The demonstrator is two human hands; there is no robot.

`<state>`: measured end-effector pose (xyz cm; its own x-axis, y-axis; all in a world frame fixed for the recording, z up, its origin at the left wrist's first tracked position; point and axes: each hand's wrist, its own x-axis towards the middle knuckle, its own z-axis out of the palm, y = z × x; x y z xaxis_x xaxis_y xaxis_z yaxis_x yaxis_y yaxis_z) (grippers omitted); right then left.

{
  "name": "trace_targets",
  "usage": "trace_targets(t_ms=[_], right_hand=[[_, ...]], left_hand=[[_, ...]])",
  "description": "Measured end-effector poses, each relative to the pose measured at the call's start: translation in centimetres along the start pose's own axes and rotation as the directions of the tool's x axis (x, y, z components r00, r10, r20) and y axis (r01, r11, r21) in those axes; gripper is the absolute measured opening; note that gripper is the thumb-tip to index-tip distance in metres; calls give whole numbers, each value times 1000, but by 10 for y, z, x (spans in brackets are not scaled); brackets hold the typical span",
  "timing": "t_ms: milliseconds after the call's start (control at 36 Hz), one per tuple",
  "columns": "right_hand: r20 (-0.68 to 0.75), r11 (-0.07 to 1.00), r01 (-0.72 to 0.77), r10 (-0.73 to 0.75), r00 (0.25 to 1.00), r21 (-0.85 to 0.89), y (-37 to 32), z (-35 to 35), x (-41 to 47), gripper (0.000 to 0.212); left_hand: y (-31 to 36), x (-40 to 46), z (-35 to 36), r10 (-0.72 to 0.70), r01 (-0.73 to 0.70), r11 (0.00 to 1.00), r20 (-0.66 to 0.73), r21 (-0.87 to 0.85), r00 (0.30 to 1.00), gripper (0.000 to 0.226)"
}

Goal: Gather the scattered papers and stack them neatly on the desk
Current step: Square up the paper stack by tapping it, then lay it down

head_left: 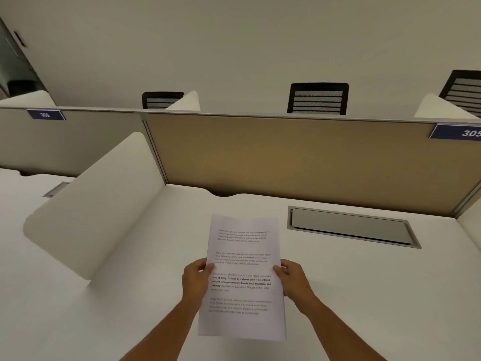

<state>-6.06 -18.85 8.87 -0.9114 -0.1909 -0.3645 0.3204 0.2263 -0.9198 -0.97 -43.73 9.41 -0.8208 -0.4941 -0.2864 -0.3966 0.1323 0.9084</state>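
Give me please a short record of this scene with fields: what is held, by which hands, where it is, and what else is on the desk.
held item: printed papers, text side facing the camera
left hand: grips the left edge of the papers
right hand: grips the right edge
position: papers held over the white desk; the bottom edge may be off the surface, cannot tell
sheet count: cannot tell
desk fixtures: grey cable hatch, closed, right of the papers
surroundings: tan partition behind the desk, white side divider on the left
loose papers on desk: none visible
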Motion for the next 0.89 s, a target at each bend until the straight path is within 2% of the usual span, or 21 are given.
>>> trace_targets(t_ms=[194,333,556,750,889], right_hand=[[26,997,-45,44,999,61,-17,43,36,23],[29,991,-82,80,996,106,-30,90,73,20],[-36,971,-183,190,981,153,-51,172,145,9],[-120,958,-247,265,957,146,-68,227,197,14],[-186,962,-254,269,945,101,-74,258,231,19]], left_hand=[[-1,47,-36,-55,50,997,-92,-57,994,10],[1,98,-71,-69,59,996,-173,-60,982,16],[-4,194,-125,-36,35,999,-180,-11,983,17],[-11,264,-153,-51,52,999,-190,4,981,24],[-19,310,-166,-41,60,992,-170,108,985,26]])
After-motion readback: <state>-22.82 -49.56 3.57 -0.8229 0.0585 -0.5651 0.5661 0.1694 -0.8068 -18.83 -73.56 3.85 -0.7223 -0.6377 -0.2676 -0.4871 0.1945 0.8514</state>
